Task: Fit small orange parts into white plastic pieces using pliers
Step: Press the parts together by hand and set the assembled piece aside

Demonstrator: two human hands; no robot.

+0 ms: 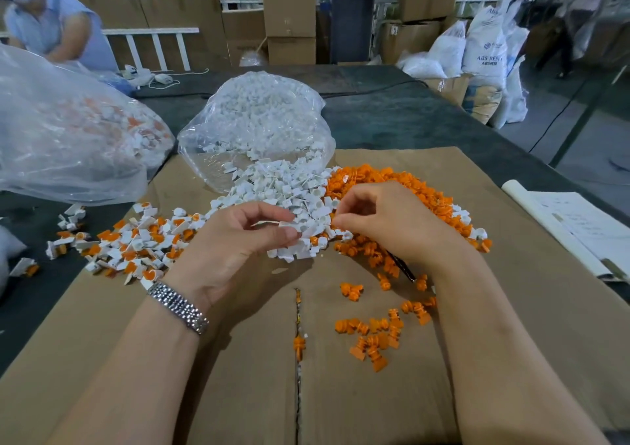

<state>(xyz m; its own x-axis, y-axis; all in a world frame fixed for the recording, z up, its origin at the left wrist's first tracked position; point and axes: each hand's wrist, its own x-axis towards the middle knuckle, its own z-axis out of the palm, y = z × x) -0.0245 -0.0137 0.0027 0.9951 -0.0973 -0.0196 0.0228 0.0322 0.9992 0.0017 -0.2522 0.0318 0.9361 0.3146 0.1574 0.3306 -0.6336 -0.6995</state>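
on the flat brown cardboard sheet (511, 308), loose small white plastic pieces (289, 185) spill from a clear plastic bag (252, 117) behind; small orange plastic parts (409, 185) lie to their right.

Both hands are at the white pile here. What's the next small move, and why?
Probably lift one white piece clear of the white pile. The left hand and right hand both have fingers curled at the pile's near edge, though whether either already pinches a piece is unclear. The orange parts lie just right, the likely next stop.
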